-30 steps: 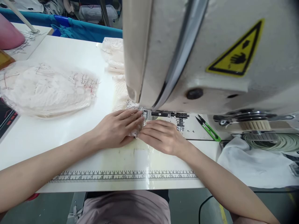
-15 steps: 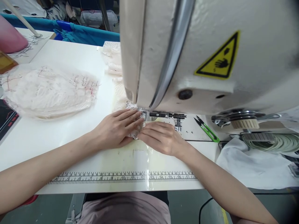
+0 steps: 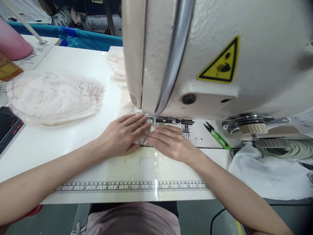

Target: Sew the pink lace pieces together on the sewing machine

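Observation:
A piece of white lace fabric (image 3: 142, 140) lies under the sewing machine (image 3: 156, 65), at its presser foot (image 3: 154, 121). My left hand (image 3: 122, 134) rests flat on the lace, left of the foot, fingers stretched out. Close in front of the foot, my right hand (image 3: 170, 142) has its fingers pressed together at the lace's right edge, with the fingertips pinching it. The fingers cover much of the lace. More pale fabric (image 3: 124, 94) runs back behind the machine head.
Green-handled thread snips (image 3: 217, 135) lie right of the foot. A pile of pale lace pieces (image 3: 56, 101) is at left, beside a black device (image 3: 8, 127). White cloth (image 3: 264, 176) hangs over the right edge. A printed ruler (image 3: 132, 186) lines the front edge.
The view has shifted slightly. My right hand's fingers have edged a little forward and right along the lace; my left hand stays about the same.

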